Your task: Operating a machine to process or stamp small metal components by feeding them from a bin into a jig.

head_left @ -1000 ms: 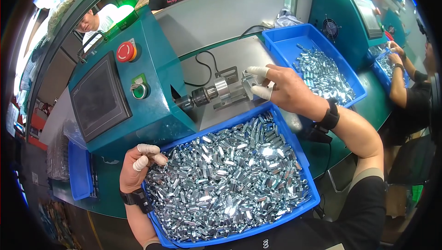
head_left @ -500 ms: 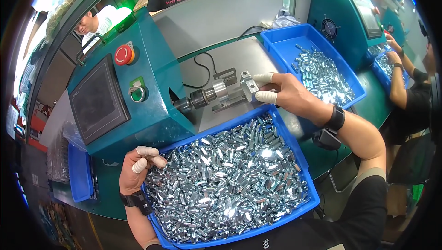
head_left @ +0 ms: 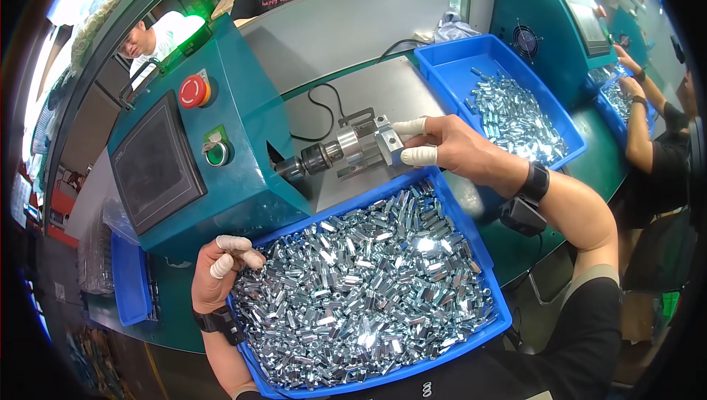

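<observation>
My right hand (head_left: 471,148), with white finger cots on thumb and finger, grips the metal block (head_left: 388,140) at the end of a small slide fixture (head_left: 366,167). The block now stands close to a round metal collar (head_left: 350,146), in line with the dark chuck (head_left: 315,158) of the teal machine (head_left: 247,116). My left hand (head_left: 217,273), also in finger cots, is closed at the left rim of a blue tray (head_left: 495,304). What its fingers hold, if anything, is hidden. Shiny hexagonal metal sleeves (head_left: 361,282) fill that tray.
Behind my right hand stands a second blue tray (head_left: 456,68) with loose metal sleeves. The machine carries a red stop button (head_left: 194,91), a green button (head_left: 216,153) and a dark screen (head_left: 157,164). Two people sit beyond; another works at a similar machine (head_left: 541,24) on the right.
My right hand has moved slightly left, and the block it grips has slid nearer the collar and chuck. The left hand stays at the tray rim.
</observation>
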The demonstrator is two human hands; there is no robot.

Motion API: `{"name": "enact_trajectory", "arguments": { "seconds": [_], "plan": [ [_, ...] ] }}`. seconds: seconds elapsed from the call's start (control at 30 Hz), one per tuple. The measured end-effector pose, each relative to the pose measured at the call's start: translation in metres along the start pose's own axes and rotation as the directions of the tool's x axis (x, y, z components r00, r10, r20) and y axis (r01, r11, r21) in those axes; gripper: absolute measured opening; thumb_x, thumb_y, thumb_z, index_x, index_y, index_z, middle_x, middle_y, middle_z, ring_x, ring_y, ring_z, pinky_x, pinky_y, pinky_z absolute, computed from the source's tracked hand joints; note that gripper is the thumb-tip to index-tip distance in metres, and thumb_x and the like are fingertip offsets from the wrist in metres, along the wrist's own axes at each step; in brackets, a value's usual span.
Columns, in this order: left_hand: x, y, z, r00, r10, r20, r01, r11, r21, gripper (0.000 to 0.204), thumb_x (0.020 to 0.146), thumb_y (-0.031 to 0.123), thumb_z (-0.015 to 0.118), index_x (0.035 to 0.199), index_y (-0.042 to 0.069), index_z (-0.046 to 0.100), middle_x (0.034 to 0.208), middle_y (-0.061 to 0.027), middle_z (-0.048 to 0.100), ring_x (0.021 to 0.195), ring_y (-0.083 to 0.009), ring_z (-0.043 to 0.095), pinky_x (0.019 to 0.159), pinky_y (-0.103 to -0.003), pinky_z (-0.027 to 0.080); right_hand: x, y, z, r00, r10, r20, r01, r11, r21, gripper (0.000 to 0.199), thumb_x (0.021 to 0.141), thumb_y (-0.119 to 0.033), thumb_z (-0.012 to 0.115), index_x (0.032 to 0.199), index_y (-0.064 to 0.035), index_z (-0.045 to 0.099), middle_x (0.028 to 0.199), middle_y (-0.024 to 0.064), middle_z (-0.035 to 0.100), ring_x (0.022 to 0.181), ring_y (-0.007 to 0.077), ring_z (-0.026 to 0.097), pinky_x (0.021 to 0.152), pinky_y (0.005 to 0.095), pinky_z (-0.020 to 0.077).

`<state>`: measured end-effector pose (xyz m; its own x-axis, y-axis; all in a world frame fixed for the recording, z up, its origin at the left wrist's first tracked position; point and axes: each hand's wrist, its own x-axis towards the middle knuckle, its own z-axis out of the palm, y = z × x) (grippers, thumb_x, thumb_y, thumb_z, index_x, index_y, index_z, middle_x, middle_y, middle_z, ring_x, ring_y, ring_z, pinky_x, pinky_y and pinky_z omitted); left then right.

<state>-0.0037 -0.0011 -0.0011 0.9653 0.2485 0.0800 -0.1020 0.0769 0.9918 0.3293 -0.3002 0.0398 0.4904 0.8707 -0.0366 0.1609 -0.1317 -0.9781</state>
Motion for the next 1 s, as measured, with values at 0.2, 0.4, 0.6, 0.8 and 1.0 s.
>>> {"name": "enact_trajectory", "arguments": {
  "seconds": [0.2,0.4,0.6,0.8,1.0],
  "plan": [
    [0.001,0.002,0.002,1.000,0.012,-0.004,-0.012,1.000,0.015,0.044,0.094,0.037,0.068,0.117,0.001,0.064,0.092,-0.0136,0.071,0.089,-0.0250,0.067,0.084,-0.038,0.053,0.013,-0.002,-0.012,0.985,0.056,0.160,-0.050,0.998,-0.042,0.057,0.091,-0.021,0.072,0.138,0.0047,0.054,0.117,0.0125,0.068,0.106,0.0163,0.063,0.095,0.0304,0.0494],
    [0.003,0.001,0.006,0.999,0.021,-0.024,-0.021,1.000,0.017,0.045,0.093,0.039,0.069,0.116,0.001,0.064,0.090,-0.0135,0.071,0.086,-0.0247,0.067,0.082,-0.038,0.053,0.031,0.006,-0.023,0.966,0.057,0.251,-0.042,0.997,-0.065,0.052,0.089,-0.026,0.074,0.130,0.0040,0.062,0.116,0.0117,0.070,0.106,0.0179,0.064,0.096,0.0320,0.0497],
    [0.001,0.003,0.007,0.998,0.017,-0.056,-0.016,0.999,0.029,0.044,0.092,0.039,0.070,0.113,0.001,0.064,0.087,-0.0136,0.071,0.083,-0.0244,0.066,0.080,-0.037,0.053,0.045,0.006,-0.031,0.926,-0.057,0.373,0.091,0.993,-0.072,0.051,0.088,-0.029,0.074,0.126,0.0043,0.064,0.115,0.0115,0.071,0.104,0.0208,0.065,0.096,0.0340,0.0500],
    [0.004,0.002,0.006,0.998,0.011,-0.063,-0.009,0.999,0.031,0.044,0.091,0.040,0.071,0.112,0.001,0.064,0.085,-0.0132,0.071,0.082,-0.0245,0.066,0.079,-0.037,0.053,0.061,0.013,-0.044,0.874,-0.069,0.481,0.140,0.984,-0.112,0.050,0.088,-0.029,0.074,0.126,0.0025,0.066,0.113,0.0098,0.072,0.098,0.0183,0.066,0.091,0.0314,0.0513],
    [0.004,0.001,0.003,0.997,0.006,-0.074,-0.004,0.999,0.034,0.045,0.091,0.040,0.072,0.112,0.001,0.064,0.084,-0.0128,0.071,0.082,-0.0248,0.066,0.078,-0.037,0.053,0.061,0.011,-0.043,0.891,0.040,0.452,-0.051,0.999,0.012,0.046,0.090,-0.027,0.073,0.126,0.0005,0.067,0.110,0.0070,0.072,0.091,0.0115,0.063,0.083,0.0257,0.0518]
  ]
}}
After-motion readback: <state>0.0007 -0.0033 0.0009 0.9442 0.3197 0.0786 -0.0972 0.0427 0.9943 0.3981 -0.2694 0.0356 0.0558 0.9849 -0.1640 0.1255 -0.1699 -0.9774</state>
